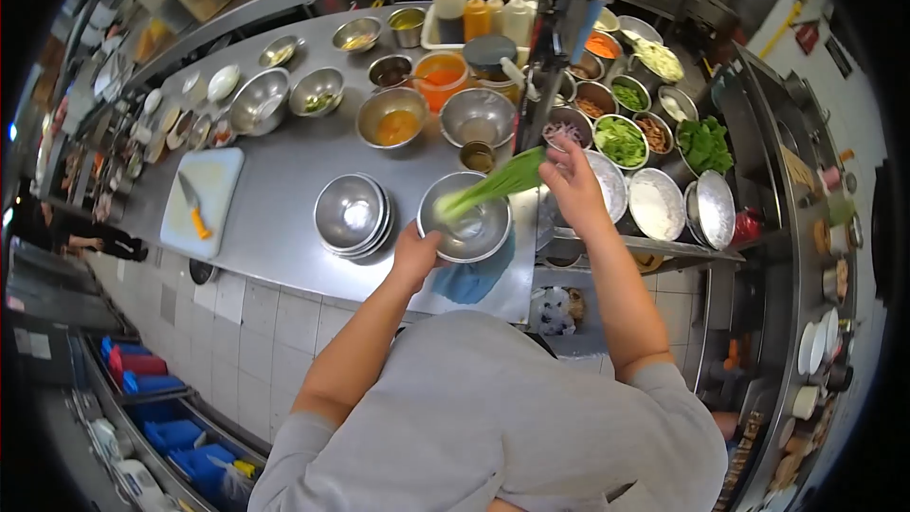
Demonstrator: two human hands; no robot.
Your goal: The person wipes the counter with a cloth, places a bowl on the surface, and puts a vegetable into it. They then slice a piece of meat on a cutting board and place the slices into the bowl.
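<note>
Grey-sleeved shoulders fill the bottom of the view, with both bare forearms reaching to the steel counter (284, 180). Left hand (414, 251) is clamped on the near rim of a steel mixing bowl (474, 228). The bowl sits on a blue cloth (471, 283) at the counter's front edge. Right hand (569, 180) is closed around the upper end of a leafy green stalk (498, 183), which is tilted with its pale lower end down inside the bowl. A stack of steel bowls (351, 213) stands just left of it. The white cutting board (204, 192) carries an orange-handled knife (193, 209), well apart to the left. Tubs of chopped greens (621, 140) stand beyond the right hand.
</note>
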